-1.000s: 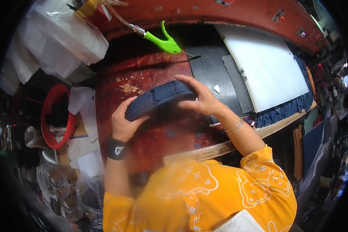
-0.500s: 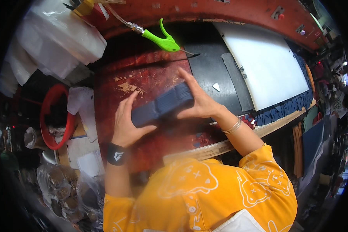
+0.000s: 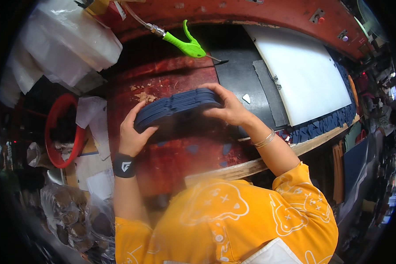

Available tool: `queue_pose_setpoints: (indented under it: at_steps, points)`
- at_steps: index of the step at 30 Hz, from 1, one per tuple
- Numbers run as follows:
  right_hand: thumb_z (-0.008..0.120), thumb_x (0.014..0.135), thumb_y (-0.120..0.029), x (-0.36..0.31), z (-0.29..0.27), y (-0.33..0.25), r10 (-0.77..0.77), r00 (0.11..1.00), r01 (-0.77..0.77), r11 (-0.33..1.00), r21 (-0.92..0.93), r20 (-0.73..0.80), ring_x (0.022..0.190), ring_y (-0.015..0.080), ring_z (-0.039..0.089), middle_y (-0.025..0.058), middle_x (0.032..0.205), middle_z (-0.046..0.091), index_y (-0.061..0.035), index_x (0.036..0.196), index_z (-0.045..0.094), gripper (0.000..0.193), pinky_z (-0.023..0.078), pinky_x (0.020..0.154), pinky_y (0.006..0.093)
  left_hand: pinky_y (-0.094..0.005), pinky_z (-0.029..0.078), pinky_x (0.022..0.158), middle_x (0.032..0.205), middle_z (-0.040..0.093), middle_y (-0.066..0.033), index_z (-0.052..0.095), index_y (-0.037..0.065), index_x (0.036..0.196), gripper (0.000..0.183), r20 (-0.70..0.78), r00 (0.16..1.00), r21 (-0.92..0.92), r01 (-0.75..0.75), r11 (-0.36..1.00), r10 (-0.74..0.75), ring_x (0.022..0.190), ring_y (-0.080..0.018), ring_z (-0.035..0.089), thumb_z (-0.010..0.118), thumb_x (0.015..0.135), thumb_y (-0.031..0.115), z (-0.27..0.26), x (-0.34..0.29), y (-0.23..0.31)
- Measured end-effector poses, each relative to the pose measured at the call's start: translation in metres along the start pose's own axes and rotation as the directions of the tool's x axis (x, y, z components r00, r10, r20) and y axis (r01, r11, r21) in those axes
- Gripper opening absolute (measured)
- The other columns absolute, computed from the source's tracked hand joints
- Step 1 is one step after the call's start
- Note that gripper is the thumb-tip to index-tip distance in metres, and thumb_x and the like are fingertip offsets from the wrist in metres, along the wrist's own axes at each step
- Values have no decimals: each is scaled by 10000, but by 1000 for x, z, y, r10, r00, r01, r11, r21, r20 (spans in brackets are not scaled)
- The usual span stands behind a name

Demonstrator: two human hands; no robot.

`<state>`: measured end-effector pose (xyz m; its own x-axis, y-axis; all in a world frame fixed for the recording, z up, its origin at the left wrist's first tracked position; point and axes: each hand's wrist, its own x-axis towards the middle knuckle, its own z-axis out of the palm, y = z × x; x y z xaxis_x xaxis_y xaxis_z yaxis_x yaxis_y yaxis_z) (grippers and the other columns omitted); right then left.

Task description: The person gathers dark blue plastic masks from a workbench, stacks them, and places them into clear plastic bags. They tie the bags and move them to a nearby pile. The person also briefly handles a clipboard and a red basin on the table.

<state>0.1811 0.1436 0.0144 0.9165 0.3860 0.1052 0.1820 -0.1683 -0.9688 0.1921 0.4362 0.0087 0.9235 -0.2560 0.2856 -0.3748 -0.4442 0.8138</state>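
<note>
From my remote station I record a stack of dark blue layered pieces (image 3: 176, 103) at the centre of the frame, raised above the red tabletop (image 3: 180, 163) and bowed into a shallow arch. I note both hands engaged: the left hand (image 3: 133, 135) pinches the stack's left end between fingers and thumb, and the right hand (image 3: 231, 108) grips its right end likewise.

Markings: I find a white shield-like emblem on the black wristband (image 3: 125, 165), lower left of centre, and white line-drawn animal heads across the yellow shirt (image 3: 224, 204) at the bottom. Any print on the red machine panel (image 3: 286, 15), upper right, is too small for me to read.

A green air gun (image 3: 187, 46) hangs at upper centre; a white board (image 3: 303, 79) lies right of centre.
</note>
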Motion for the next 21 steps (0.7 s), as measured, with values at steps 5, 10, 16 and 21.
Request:
queue_pose_setpoints:
  at_steps: [5, 10, 16, 21]
  points:
    - [805, 695, -157, 0, 13, 8, -247, 957, 207, 948, -243, -149, 1274, 289, 415, 183, 1346, 425, -75, 1413, 287, 889, 337, 1065, 383, -365, 470, 866, 1086, 593, -158, 499, 53, 1268, 581, -51, 993, 179, -95, 979, 105, 1002, -326, 600, 725, 742, 146, 5, -16, 1]
    - [862, 605, -329, 4, 15, 9, -374, 921, 339, 906, -252, -107, 1336, 313, 339, 190, 1415, 354, -73, 1495, 161, 1162, 266, 1112, 389, -365, 473, 856, 1084, 587, -148, 498, 59, 1274, 661, -103, 981, 237, -137, 962, 165, 991, -310, 598, 786, 695, 193, 6, -26, 10]
    - [776, 728, -152, 5, 3, 8, 12, 1000, -6, 945, 328, -18, 1170, 188, 482, 99, 1278, 500, -56, 1407, 316, 826, 372, 1021, 329, -368, 503, 825, 1055, 616, -134, 563, 60, 1181, 646, -96, 991, 168, -73, 983, 90, 959, -305, 623, 848, 617, 193, 7, -15, 1]
    - [791, 717, -103, 13, 19, 17, -354, 913, 290, 913, -286, -202, 1057, 196, 546, 87, 1151, 554, -57, 1217, 450, 607, 425, 943, 319, -358, 524, 779, 980, 639, -109, 601, 76, 1100, 600, -100, 978, 197, -159, 967, 181, 890, -296, 644, 878, 587, 215, 8, -18, 6]
